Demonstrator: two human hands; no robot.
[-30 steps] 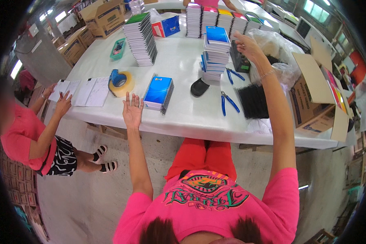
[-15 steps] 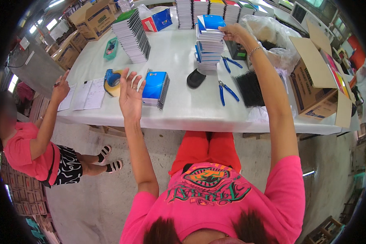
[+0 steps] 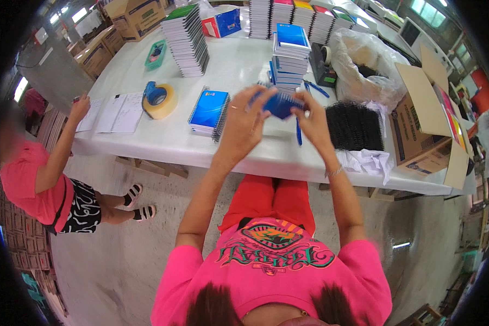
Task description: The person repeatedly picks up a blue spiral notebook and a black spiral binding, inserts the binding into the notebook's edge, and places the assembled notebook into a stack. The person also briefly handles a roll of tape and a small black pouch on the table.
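A small blue-covered notebook (image 3: pixel 280 104) is held up above the table, tilted, between my two hands. My left hand (image 3: pixel 243 126) has its fingers closed on the left side, and my right hand (image 3: pixel 313 120) pinches the right side. Just beyond stands a tall stack of blue-covered notebooks (image 3: pixel 292 51) with white page edges. Left of my left hand lies a shorter pile of spiral-bound blue notebooks (image 3: pixel 208 111). A blue pliers handle (image 3: pixel 299 133) shows under my hands; the rest of that tool is hidden. Another pair of blue-handled pliers (image 3: pixel 317 89) lies beside the tall stack.
Black spiral coils (image 3: pixel 355 126) lie at right, near an open carton (image 3: pixel 418 127) and a plastic bag (image 3: pixel 364 65). A tape dispenser (image 3: pixel 323 66) stands behind. Leftward are a tape roll (image 3: pixel 168 103), an open notebook (image 3: pixel 119 113) and a green-topped stack (image 3: pixel 186 43). A person (image 3: pixel 43 168) stands at left.
My right hand has come back from the tall stack, bringing a blue notebook toward me. My left hand has moved right and taken hold of it too. The view has shifted slightly.
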